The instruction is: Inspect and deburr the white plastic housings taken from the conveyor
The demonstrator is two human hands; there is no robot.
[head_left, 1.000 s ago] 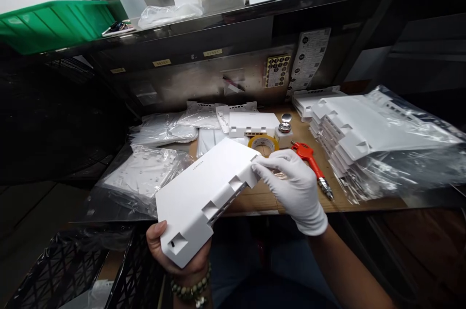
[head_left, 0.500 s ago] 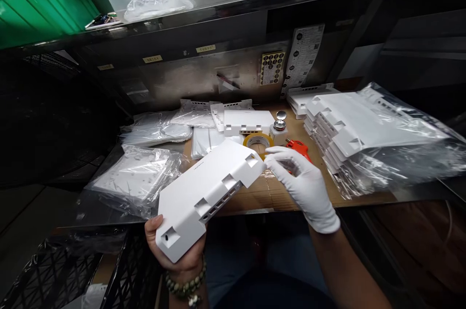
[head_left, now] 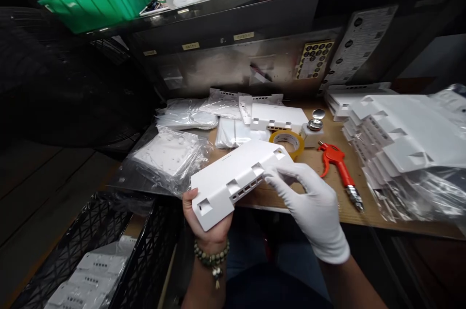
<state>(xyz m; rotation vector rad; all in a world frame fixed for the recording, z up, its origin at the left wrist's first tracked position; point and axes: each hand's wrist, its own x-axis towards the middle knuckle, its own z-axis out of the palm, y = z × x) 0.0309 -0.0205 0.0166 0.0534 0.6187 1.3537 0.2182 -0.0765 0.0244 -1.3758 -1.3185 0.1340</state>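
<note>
My left hand (head_left: 209,226), bare with a beaded bracelet at the wrist, grips the lower left end of a white plastic router cover (head_left: 225,170). The cover is held tilted above the bench's front edge, its row of port openings facing me. My right hand (head_left: 315,207) wears a white glove. Its thumb and fingers are closed at the cover's right end, and the fingertips are partly hidden there. Just behind this end lies a roll of yellow tape (head_left: 299,146). A red air blow gun (head_left: 338,161) rests on the cardboard to the right.
Bagged white covers (head_left: 415,129) are stacked at the right. Bagged white parts (head_left: 167,156) and plastic bags (head_left: 187,114) lie at the left. A pump bottle (head_left: 313,135) stands behind the tape. A black crate (head_left: 155,246) holds more covers, lower left; a green bin (head_left: 98,3) sits on the shelf.
The view has swung left and down, showing more of the crate and the whole blow gun. My right hand's fingers have moved in along the cover's right end.
</note>
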